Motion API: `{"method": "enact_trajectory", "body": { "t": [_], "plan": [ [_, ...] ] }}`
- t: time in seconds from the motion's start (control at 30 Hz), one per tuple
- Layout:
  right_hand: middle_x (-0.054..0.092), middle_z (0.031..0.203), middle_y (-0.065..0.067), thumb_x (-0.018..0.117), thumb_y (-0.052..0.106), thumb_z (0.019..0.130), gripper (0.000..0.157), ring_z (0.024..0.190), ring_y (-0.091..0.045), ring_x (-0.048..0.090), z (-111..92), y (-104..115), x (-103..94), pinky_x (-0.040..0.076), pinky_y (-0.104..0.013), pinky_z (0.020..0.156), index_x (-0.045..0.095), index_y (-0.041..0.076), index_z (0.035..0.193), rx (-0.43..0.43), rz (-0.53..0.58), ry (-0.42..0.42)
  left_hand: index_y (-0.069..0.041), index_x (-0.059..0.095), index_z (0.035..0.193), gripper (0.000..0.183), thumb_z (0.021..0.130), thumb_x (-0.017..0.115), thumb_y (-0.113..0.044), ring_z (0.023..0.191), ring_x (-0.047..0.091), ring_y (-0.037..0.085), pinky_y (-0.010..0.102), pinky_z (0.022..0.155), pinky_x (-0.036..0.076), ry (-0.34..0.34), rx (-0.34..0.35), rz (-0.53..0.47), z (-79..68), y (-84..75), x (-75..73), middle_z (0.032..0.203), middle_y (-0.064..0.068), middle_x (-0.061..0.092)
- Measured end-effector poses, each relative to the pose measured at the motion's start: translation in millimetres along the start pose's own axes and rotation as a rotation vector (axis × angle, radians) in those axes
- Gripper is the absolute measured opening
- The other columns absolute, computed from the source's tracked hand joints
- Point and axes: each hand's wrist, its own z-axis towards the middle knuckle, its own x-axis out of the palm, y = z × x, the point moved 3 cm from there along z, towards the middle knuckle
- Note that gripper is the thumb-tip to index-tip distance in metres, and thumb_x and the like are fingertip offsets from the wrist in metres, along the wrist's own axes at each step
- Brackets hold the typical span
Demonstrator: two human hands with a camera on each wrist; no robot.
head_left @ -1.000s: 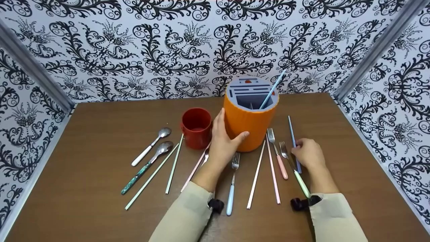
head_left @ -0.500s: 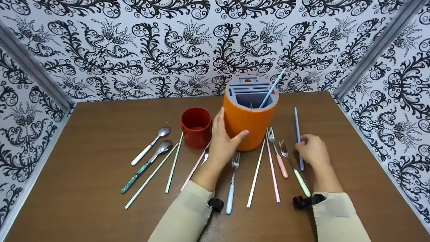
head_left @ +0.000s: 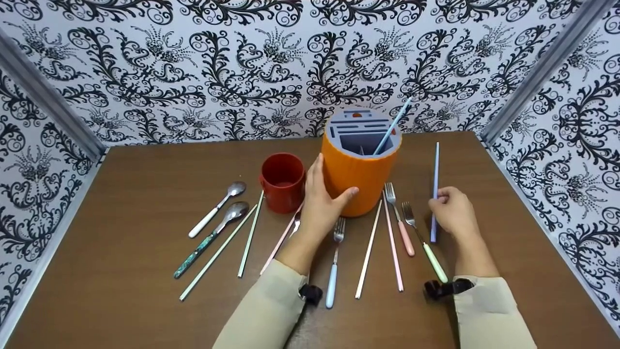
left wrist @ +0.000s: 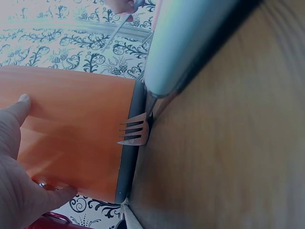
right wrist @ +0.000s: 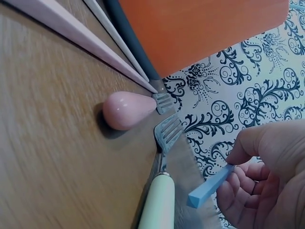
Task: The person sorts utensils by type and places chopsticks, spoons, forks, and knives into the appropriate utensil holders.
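My left hand point(head_left: 320, 203) holds the side of an orange utensil holder point(head_left: 363, 184), fingers along its left and thumb across its front. The holder has a grey slotted top, and a light blue chopstick point(head_left: 395, 123) leans out of its front compartment. At the right, my right hand point(head_left: 454, 208) pinches a lavender-blue chopstick point(head_left: 435, 174) near its middle; the right wrist view shows its square end point(right wrist: 195, 199) raised over the table. Beside that hand lie a green-handled fork point(head_left: 433, 261) and a pink-handled fork point(head_left: 406, 237).
A red mug point(head_left: 283, 189) stands left of the holder. Two spoons, a white-handled one point(head_left: 208, 220) and a teal-handled one point(head_left: 196, 252), lie at the left with green chopsticks point(head_left: 252, 237). Pink chopsticks point(head_left: 393, 247) and a blue-handled fork point(head_left: 332, 281) lie in front. Patterned walls point(head_left: 242, 97) border the table.
My right hand has moved right and slightly away from me with the lavender-blue chopstick, which now points more upright in the head view. My left hand has stayed on the holder.
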Motion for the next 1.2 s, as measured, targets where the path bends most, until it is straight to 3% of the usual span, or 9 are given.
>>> {"method": "enact_trajectory", "body": {
  "t": [0.3,0.6,0.9,1.2],
  "plan": [
    [0.056,0.101,-0.011,0.053,0.010,0.097,0.041,0.070,-0.009,0.057,-1.7,6.1,-1.8,0.055,-0.022,0.060,0.052,-0.013,0.132,0.040,0.188,0.003,-0.019,0.020,0.166,0.104,0.087,0.084,-0.042,0.154,0.033,0.027,0.046,0.128,0.030,0.009,-0.023,0.002,-0.1,-0.9,-0.2,0.168,0.007,0.030],
    [0.055,0.077,0.005,0.054,0.011,0.100,0.019,0.061,-0.009,0.057,-0.9,9.4,-3.8,0.056,-0.025,0.057,0.057,-0.003,0.112,0.102,0.460,-0.063,-0.017,0.022,0.166,0.104,0.086,0.085,-0.041,0.154,0.034,0.028,0.047,0.128,0.029,-0.010,0.000,0.009,0.6,-1.3,-0.2,0.168,0.008,0.031],
    [0.062,0.077,0.005,0.058,0.007,0.101,0.003,0.068,-0.007,0.060,-2.0,15.7,-6.0,0.060,-0.025,0.061,0.058,0.007,0.099,0.096,0.755,-0.060,-0.019,0.021,0.166,0.104,0.086,0.084,-0.041,0.154,0.034,0.027,0.046,0.128,0.029,-0.002,-0.018,0.011,0.5,-0.8,-0.4,0.169,0.007,0.031],
    [0.067,0.087,0.006,0.058,0.004,0.101,0.006,0.076,-0.007,0.065,-6.2,24.2,-8.4,0.059,-0.022,0.063,0.057,0.001,0.107,0.085,0.861,-0.054,-0.017,0.022,0.165,0.105,0.085,0.085,-0.043,0.153,0.035,0.027,0.046,0.128,0.031,-0.009,0.006,0.007,1.2,0.0,-0.3,0.168,0.007,0.032]
  ]
}}
